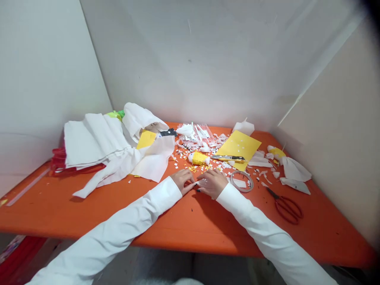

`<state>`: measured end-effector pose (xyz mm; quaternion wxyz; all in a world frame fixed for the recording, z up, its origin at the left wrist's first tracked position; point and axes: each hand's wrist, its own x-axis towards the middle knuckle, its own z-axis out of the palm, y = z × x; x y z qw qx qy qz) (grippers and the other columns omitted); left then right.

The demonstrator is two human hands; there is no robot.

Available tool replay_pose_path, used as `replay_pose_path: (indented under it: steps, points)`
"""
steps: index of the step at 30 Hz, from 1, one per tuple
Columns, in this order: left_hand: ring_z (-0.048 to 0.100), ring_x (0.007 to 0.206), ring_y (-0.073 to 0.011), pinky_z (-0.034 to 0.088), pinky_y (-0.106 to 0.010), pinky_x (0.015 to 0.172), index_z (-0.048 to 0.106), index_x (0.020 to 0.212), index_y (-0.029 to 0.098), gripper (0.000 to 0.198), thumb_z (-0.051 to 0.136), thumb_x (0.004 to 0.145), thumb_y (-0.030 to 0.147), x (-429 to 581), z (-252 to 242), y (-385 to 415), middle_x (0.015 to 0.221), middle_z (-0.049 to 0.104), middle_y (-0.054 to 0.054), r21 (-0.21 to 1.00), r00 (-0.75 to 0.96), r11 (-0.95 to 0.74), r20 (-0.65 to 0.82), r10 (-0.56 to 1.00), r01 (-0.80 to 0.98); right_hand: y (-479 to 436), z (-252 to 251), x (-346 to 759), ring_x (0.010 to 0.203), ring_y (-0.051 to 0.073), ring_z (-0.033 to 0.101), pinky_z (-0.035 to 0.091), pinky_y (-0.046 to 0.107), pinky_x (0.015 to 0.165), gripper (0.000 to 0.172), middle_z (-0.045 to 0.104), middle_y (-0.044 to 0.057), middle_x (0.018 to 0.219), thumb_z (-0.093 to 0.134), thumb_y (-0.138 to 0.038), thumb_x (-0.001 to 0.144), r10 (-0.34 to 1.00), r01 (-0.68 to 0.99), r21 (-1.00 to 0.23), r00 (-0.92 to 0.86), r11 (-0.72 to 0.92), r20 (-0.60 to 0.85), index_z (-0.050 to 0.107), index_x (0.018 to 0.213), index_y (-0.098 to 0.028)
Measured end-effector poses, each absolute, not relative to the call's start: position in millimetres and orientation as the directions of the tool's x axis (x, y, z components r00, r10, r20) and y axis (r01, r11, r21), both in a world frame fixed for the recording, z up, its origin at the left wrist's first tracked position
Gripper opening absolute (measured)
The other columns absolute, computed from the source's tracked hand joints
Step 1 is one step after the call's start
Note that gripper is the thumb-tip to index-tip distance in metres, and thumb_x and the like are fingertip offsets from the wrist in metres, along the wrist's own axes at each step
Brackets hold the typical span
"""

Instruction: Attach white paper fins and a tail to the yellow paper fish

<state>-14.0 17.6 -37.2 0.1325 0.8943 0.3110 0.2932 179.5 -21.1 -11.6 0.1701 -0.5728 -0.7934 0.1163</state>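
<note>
My left hand (182,180) and my right hand (213,183) meet low over the table near its middle, fingers bent inward. Between their fingertips is a small piece of white paper (201,182), largely covered by the right fingers. Both hands appear to pinch it. Just beyond them lies a yellow-wrapped figure (198,158) with white ends. A yellow utility knife (228,158) rests behind the right hand, partly across a yellow sheet (240,145). Beside the right wrist is a roll of clear tape (242,181).
Scissors with red handles (287,209) lie at the right. White crepe paper (95,138) is piled at the left. Paper scraps (181,152) surround a clear tray of pieces (197,133) at the back. A white and yellow paper piece (295,169) lies far right on the orange table (190,233).
</note>
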Motion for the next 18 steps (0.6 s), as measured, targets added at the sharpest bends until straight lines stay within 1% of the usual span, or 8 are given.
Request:
replay_pose_path:
  steps: [3,4,7,12,14,15,16,18]
  points:
    - [0.057,0.074,-0.0138,0.047,-0.025,0.066,0.058,0.073,0.018,0.017,0.052,0.084,0.029,-14.1,-34.0,16.9,0.079,0.062,-0.004,0.395,0.628,-0.787,0.475,0.616,0.474,-17.8,-9.0,176.0,0.097,0.026,0.055,0.032,0.046,0.089,0.011,0.068,0.002,0.092,0.066,-0.034,0.076,0.939,0.88,-0.335,-0.292,0.338,0.18,0.069,0.086,-0.03]
    - [0.057,0.074,-0.0138,0.047,-0.025,0.066,0.058,0.074,0.018,0.017,0.052,0.084,0.029,-14.4,-33.3,16.8,0.079,0.062,-0.004,0.388,0.627,-0.791,0.482,0.612,0.473,-17.2,-8.9,176.6,0.097,0.025,0.056,0.028,0.048,0.093,0.008,0.069,0.002,0.091,0.064,-0.032,0.078,0.933,0.874,-0.336,-0.296,0.35,0.203,0.069,0.084,-0.03]
    - [0.057,0.073,-0.0137,0.047,-0.025,0.066,0.058,0.074,0.018,0.019,0.05,0.085,0.03,-13.4,-33.7,17.0,0.079,0.062,-0.004,0.365,0.629,-0.798,0.491,0.603,0.48,-16.6,-12.5,181.2,0.096,0.022,0.057,0.018,0.049,0.099,0.008,0.07,0.001,0.09,0.062,-0.033,0.081,0.92,0.849,-0.375,-0.28,0.371,0.274,0.069,0.084,-0.03]
    - [0.058,0.075,-0.0168,0.048,-0.03,0.069,0.059,0.076,0.018,0.024,0.051,0.085,0.039,-6.5,-29.9,25.3,0.08,0.063,-0.005,0.291,0.685,-0.829,0.467,0.559,0.478,-14.6,-21.6,193.0,0.093,0.02,0.058,0.013,0.048,0.1,0.01,0.071,-0.001,0.085,0.059,-0.03,0.082,0.905,0.83,-0.4,-0.265,0.39,0.333,0.069,0.08,-0.031]
    - [0.059,0.085,-0.0224,0.047,-0.037,0.078,0.061,0.085,0.018,0.027,0.054,0.081,0.044,-10.0,-18.0,38.2,0.09,0.065,-0.008,0.232,0.689,-0.827,0.465,0.556,0.511,-12.9,-22.2,198.2,0.093,0.021,0.058,0.012,0.048,0.1,0.01,0.071,0.0,0.085,0.059,-0.029,0.082,0.908,0.836,-0.402,-0.243,0.374,0.34,0.069,0.08,-0.03]
    - [0.058,0.096,-0.0257,0.045,-0.041,0.084,0.06,0.095,0.017,0.031,0.055,0.081,0.045,-14.9,-9.5,47.1,0.1,0.064,-0.011,0.15,0.664,-0.801,0.482,0.572,0.58,-12.1,-21.9,200.5,0.093,0.02,0.058,0.013,0.048,0.1,0.011,0.071,0.0,0.086,0.059,-0.029,0.082,0.912,0.841,-0.404,-0.224,0.36,0.345,0.069,0.08,-0.029]
    - [0.054,0.107,-0.0293,0.042,-0.044,0.09,0.057,0.107,0.016,0.038,0.055,0.08,0.043,-21.9,0.1,57.1,0.113,0.061,-0.015,0.083,0.602,-0.731,0.51,0.615,0.677,-11.5,-21.2,202.5,0.094,0.02,0.059,0.013,0.048,0.1,0.011,0.071,0.0,0.087,0.058,-0.029,0.083,0.915,0.847,-0.407,-0.203,0.343,0.348,0.068,0.08,-0.029]
    - [0.042,0.122,-0.0353,0.033,-0.05,0.099,0.044,0.126,0.01,0.058,0.056,0.078,0.04,-41.0,19.8,77.5,0.133,0.046,-0.023,0.035,0.394,-0.497,0.564,0.726,0.867,-10.9,-19.7,205.1,0.094,0.02,0.059,0.015,0.048,0.099,0.01,0.07,-0.001,0.087,0.058,-0.03,0.082,0.925,0.855,-0.418,-0.163,0.306,0.344,0.068,0.079,-0.03]
